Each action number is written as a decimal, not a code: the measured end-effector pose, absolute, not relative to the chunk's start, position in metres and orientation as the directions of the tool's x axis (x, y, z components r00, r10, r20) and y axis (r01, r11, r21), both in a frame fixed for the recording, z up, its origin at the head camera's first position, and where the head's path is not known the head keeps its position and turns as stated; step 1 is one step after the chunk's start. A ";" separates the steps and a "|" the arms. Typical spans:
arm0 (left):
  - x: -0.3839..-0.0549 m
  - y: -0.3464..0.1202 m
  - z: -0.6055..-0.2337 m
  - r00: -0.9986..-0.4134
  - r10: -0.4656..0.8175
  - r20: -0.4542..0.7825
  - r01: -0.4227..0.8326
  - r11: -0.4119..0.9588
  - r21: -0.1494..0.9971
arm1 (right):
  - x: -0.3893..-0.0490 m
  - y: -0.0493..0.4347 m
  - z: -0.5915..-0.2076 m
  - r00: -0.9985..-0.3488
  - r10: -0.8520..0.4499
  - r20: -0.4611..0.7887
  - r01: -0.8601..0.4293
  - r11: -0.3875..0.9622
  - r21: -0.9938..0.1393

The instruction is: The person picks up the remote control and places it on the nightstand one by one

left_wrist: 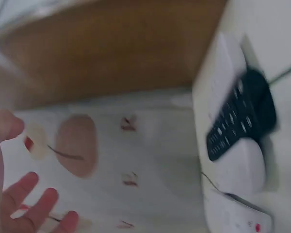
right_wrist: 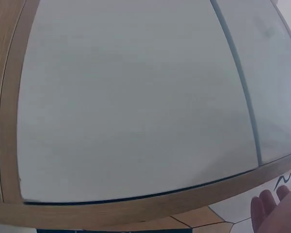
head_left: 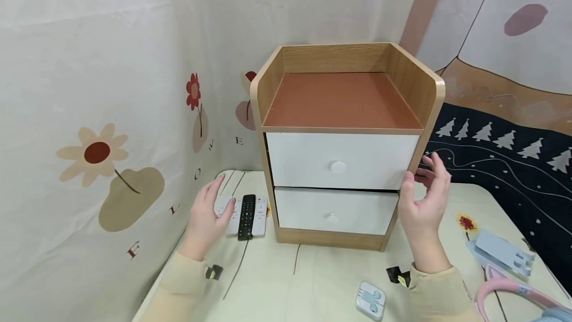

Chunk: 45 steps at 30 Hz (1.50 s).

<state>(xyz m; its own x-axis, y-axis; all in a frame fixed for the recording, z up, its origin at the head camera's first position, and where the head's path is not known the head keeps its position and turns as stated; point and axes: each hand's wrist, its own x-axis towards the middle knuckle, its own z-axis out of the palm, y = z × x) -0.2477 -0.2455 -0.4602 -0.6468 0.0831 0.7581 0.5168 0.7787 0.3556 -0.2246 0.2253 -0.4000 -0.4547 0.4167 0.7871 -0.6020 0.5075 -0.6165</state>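
A small wooden cabinet [head_left: 330,238] stands on the table between my hands, with a brown open top shelf [head_left: 341,98]. Its upper white drawer [head_left: 304,160] and lower white drawer [head_left: 304,207] each have a round knob, and both are pushed in. My left hand [head_left: 206,215] is held off the cabinet's left side, fingers spread and nothing in them. By the right front edge is my right hand [head_left: 424,202], its thumb overlapping that edge and its fingers alongside the side panel. In the right wrist view, fingertips [right_wrist: 266,201] show just past the wooden edge.
Left of the cabinet, a black remote [head_left: 247,217] lies over white remotes [head_left: 259,218]. Boxed earphones [head_left: 371,301] lie in front. Pink headphones [head_left: 500,284] and a light-blue plastic item [head_left: 500,252] are at right. A patterned cloth wall [head_left: 134,63] closes the back and left.
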 end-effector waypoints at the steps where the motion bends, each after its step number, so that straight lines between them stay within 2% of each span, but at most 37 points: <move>1: -0.251 -0.249 -0.464 -0.685 0.062 0.726 0.483 0.785 0.388 | -0.225 0.225 -0.402 -0.475 0.415 0.776 -0.590 0.504 -0.631; 4: -0.261 -0.257 -0.475 -0.768 0.015 0.640 0.388 0.806 0.446 | -0.223 0.222 -0.407 -0.526 0.416 0.741 -0.552 0.496 -0.670; 8: -0.270 -0.265 -0.489 -0.843 -0.035 0.537 0.284 0.818 0.500 | -0.220 0.218 -0.411 -0.570 0.410 0.712 -0.527 0.482 -0.700; 15: -0.272 -0.271 -0.515 -0.929 -0.095 0.359 0.134 0.815 0.563 | -0.214 0.218 -0.415 -0.588 0.406 0.700 -0.515 0.479 -0.711; 35: -0.269 -0.285 -0.547 -0.975 -0.169 0.141 -0.056 0.811 0.583 | -0.208 0.223 -0.416 -0.626 0.366 0.689 -0.479 0.517 -0.709; 45: -0.272 -0.284 -0.552 -0.976 -0.182 0.121 -0.094 0.850 0.519 | -0.207 0.226 -0.414 -0.652 0.368 0.663 -0.447 0.520 -0.728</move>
